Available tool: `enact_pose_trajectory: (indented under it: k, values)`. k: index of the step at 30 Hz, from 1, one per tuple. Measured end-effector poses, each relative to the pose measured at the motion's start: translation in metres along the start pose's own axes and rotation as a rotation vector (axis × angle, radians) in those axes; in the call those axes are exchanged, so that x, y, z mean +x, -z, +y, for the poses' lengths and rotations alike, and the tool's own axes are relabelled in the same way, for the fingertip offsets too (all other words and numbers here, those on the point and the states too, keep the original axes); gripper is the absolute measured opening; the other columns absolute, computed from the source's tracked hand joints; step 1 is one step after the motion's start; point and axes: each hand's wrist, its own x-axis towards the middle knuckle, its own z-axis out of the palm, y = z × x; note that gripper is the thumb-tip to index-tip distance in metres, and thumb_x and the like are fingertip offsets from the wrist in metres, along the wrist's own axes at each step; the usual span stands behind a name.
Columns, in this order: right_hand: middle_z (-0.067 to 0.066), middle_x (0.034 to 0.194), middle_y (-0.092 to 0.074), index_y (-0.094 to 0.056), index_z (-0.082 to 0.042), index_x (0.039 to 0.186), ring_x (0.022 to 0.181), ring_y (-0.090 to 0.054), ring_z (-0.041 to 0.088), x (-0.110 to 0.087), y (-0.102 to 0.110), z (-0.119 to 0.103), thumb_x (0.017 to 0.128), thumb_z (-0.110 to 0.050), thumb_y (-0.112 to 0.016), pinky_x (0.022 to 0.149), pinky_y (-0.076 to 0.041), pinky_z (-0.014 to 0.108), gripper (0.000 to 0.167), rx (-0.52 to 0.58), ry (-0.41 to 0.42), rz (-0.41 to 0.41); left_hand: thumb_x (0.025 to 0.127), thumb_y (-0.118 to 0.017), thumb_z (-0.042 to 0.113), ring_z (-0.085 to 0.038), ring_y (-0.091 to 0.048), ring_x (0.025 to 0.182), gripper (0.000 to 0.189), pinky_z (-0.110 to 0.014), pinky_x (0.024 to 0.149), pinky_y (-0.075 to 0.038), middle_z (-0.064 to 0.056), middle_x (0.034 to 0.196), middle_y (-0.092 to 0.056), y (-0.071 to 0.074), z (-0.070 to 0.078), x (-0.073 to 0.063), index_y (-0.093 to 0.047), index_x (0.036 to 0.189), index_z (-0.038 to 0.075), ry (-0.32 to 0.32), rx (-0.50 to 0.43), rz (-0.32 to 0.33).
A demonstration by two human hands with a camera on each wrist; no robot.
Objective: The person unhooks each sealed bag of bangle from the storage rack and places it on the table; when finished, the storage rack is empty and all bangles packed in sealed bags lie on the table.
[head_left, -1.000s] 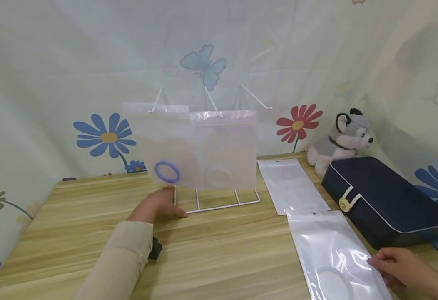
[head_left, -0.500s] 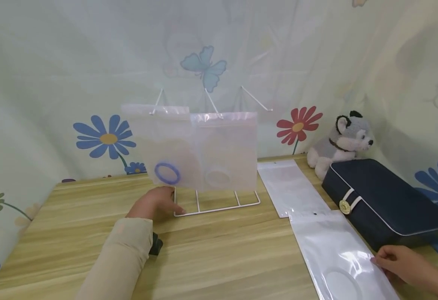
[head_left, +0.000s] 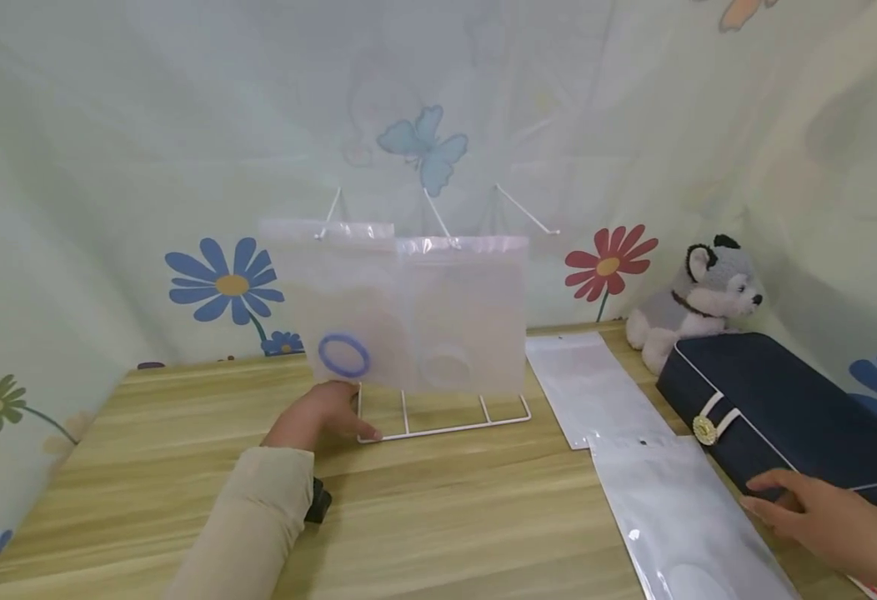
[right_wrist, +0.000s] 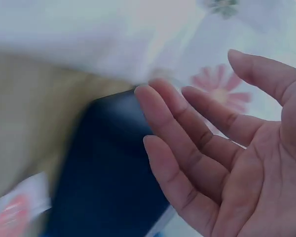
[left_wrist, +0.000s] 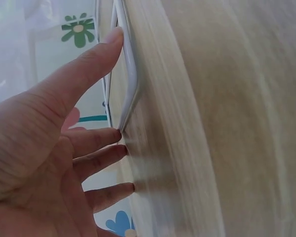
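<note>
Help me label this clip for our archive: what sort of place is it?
Probably a home craft or packing corner: a wooden table against flower-print curtains, with a plush dog and bagged bangles on a wire rack.

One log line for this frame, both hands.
left hand: open, touching wire rack base | right hand: open, at navy case edge, off pouch

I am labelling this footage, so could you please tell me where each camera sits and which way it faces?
Head: worn on the head, looking forward and down at the table, wire rack and both hands.
Left wrist: at the left hand, facing its straight fingers touching the wire rack.
Right wrist: at the right hand, facing the open palm and the navy case.
Shared: head and right wrist both show the navy case.
</note>
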Motion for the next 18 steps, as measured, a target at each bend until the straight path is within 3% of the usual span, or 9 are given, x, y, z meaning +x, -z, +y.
enact_pose_trajectory:
  k: [4, 8, 13, 18]
  values:
    - [0.017, 0.106, -0.068, -0.049, 0.004, 0.136, 0.091, -0.066, 0.032, -0.003, 0.023, -0.047, 0.094, -0.062, -0.054, 0.070, -0.052, 0.050, 0.079, -0.020, 0.097, 0.088, 0.075, -0.085, 0.040, -0.046, -0.043, 0.132, 0.096, -0.052, 0.109, -0.036, -0.033, 0.140, -0.047, 0.001, -0.001, -0.001, -0.043, 0.141, -0.015, -0.048, -0.005, 0.013]
    - [0.030, 0.135, -0.049, -0.050, -0.002, 0.140, 0.115, -0.055, 0.046, 0.000, 0.028, -0.091, 0.094, -0.059, -0.057, 0.081, -0.047, 0.064, 0.074, 0.016, 0.257, 0.227, 0.075, -0.085, 0.041, -0.045, -0.043, 0.133, 0.096, -0.052, 0.109, -0.037, -0.033, 0.140, -0.048, 0.001, -0.002, 0.001, -0.043, 0.141, -0.015, -0.067, 0.007, 0.014]
    - [0.027, 0.147, -0.035, -0.044, -0.005, 0.146, 0.130, -0.039, 0.048, 0.011, 0.022, -0.147, 0.097, -0.044, -0.062, 0.096, -0.038, 0.069, 0.066, 0.129, 0.453, 0.356, 0.073, -0.086, 0.044, -0.045, -0.039, 0.136, 0.103, -0.052, 0.111, -0.034, -0.032, 0.146, -0.042, 0.001, -0.006, 0.001, -0.038, 0.145, -0.012, -0.025, -0.002, -0.016]
    - [0.024, 0.152, -0.035, -0.033, -0.003, 0.153, 0.138, -0.035, 0.043, 0.034, 0.018, -0.193, 0.099, -0.031, -0.062, 0.106, -0.036, 0.061, 0.067, 0.335, 0.555, 0.389, 0.071, -0.087, 0.044, -0.045, -0.038, 0.137, 0.107, -0.052, 0.112, -0.033, -0.031, 0.148, -0.040, 0.001, -0.006, 0.000, -0.035, 0.148, -0.009, -0.011, 0.008, -0.022]
